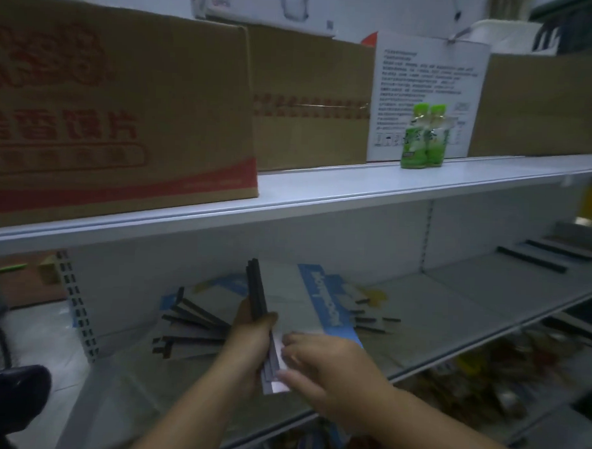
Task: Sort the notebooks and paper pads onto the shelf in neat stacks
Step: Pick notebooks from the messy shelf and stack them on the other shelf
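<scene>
Our right hand (pixel 333 370) lies nearest, fingers resting loosely on the near corner of the notebooks (pixel 295 308) (thumb hidden) — our left hand (pixel 250 337) grips their black spines, holding them tilted above the shelf (pixel 453 307), over other pads (pixel 190 324) fanned out there.

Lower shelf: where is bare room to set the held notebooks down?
Widest free patch: bare grey shelf board between the loose grey notebooks beside the hands and the black-spined pads far right. A smaller strip lies in front of the fanned black-spined pile on the left. Crowded in the middle, where left hand grips and right hand touches the notebook bundle.
</scene>
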Demonstrator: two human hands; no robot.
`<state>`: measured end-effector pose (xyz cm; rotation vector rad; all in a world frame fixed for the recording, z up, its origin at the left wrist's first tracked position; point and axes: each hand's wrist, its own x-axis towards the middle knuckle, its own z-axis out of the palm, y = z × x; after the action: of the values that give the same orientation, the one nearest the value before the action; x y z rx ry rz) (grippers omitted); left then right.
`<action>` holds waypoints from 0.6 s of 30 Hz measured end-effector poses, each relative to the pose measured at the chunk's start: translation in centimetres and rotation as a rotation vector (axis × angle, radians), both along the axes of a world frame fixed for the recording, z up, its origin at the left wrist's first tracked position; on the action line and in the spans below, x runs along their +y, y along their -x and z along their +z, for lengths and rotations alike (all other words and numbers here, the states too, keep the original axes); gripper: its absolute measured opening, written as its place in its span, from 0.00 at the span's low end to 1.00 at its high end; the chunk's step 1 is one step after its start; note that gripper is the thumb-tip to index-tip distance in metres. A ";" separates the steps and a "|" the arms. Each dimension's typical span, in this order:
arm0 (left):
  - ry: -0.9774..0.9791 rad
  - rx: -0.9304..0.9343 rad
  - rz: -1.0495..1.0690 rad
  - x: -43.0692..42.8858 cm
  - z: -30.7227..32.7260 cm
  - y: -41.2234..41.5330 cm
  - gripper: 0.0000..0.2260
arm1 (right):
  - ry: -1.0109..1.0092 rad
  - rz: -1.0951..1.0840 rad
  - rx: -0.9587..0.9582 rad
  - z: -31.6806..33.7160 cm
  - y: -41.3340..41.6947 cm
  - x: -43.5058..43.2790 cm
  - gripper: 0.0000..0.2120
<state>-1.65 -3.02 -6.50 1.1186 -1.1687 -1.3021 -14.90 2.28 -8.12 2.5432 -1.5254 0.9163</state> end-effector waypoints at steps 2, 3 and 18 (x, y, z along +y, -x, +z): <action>-0.010 -0.013 -0.037 0.5 -0.7 2.5 0.11 | -0.040 -0.212 -0.181 0.1 4.1 -0.3 0.27; -0.019 -0.025 -0.057 0.6 -1.0 4.1 0.12 | -0.095 -0.351 -0.247 0.1 6.6 -0.6 0.29; -0.450 0.215 -0.432 3.2 -5.5 37.1 0.14 | -0.523 -0.511 -1.151 -3.9 39.5 5.5 0.19</action>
<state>-38.76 0.17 -12.05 1.0318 -1.0129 -2.0422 -54.43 7.79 -12.06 1.5504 -2.7687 2.2844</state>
